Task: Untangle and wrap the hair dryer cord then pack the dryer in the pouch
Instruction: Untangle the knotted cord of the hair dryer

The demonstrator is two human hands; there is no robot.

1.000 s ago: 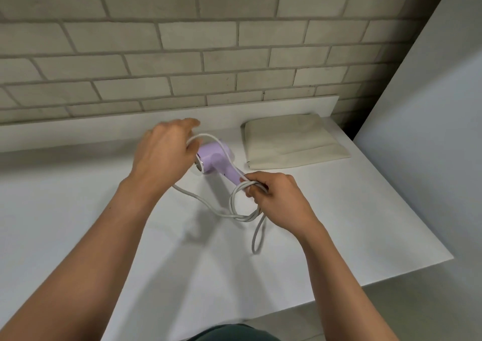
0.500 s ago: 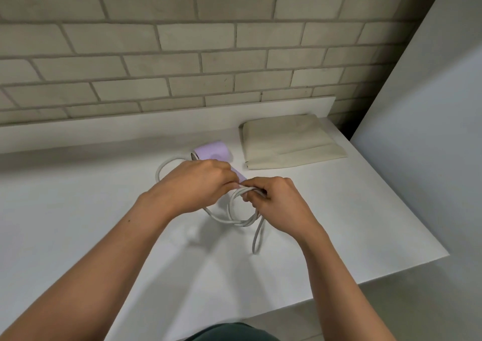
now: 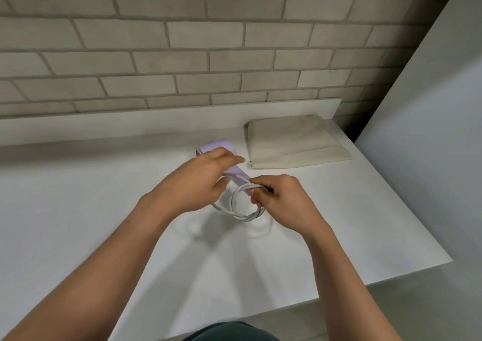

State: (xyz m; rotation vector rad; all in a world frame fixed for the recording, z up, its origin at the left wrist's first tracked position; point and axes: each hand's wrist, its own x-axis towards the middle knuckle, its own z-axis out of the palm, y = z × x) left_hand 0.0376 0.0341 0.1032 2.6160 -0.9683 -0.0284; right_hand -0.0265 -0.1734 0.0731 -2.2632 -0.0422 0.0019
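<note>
Our right hand (image 3: 280, 200) pinches the white cord (image 3: 243, 217), gathered in loose loops at the handle end of the lilac hair dryer (image 3: 216, 146). The dryer lies toward the back edge of the white surface (image 3: 104, 210), near the flat beige pouch (image 3: 294, 142) in the back right corner. Our left hand (image 3: 198, 181) hovers over the dryer, blurred, and we cannot tell whether its fingers hold the cord.

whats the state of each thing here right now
hair dryer, lying on the counter, not packed
cord, gathered in loops
pouch, lying flat, untouched
left hand, over the dryer, blurred, grip unclear
right hand, pinching the cord loops
</note>
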